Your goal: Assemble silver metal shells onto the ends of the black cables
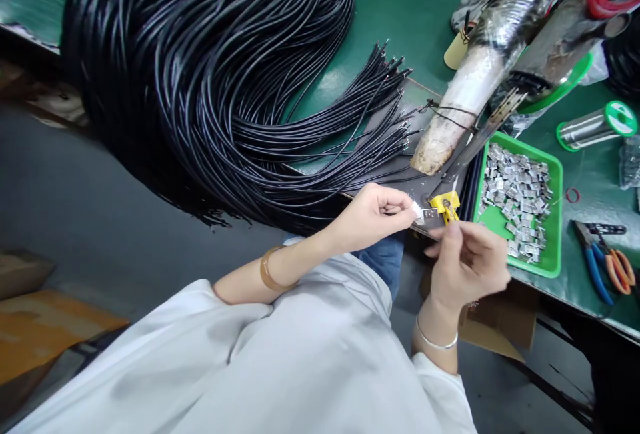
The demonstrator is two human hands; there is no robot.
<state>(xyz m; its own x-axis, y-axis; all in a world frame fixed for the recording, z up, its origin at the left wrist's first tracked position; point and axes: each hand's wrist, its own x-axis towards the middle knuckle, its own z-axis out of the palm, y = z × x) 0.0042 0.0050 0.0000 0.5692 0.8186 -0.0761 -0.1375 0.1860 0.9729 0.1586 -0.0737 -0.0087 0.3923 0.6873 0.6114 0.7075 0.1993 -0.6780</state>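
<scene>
My left hand (376,218) pinches a small white piece (417,211) at the bench's front edge. A small metal part (430,213) sticks out to its right, close to a yellow clamp-like tool (446,205). Just below that tool is my right hand (467,257), its fingers curled and partly smeared by motion; what it holds, if anything, is too small to make out. Behind my left hand, stripped ends of many black cables (280,137) fan out over a dark board. A green tray (556,221) of small metal connectors (520,197) stands right of my right hand.
A foil-wrapped duct (465,101) slants down over the bench from the upper right. Farther right are a solder wire spool (595,126), blue-handled pliers (593,264), orange-handled cutters (620,269) and a small red ring (573,195). A cardboard box (497,327) sits beneath the bench.
</scene>
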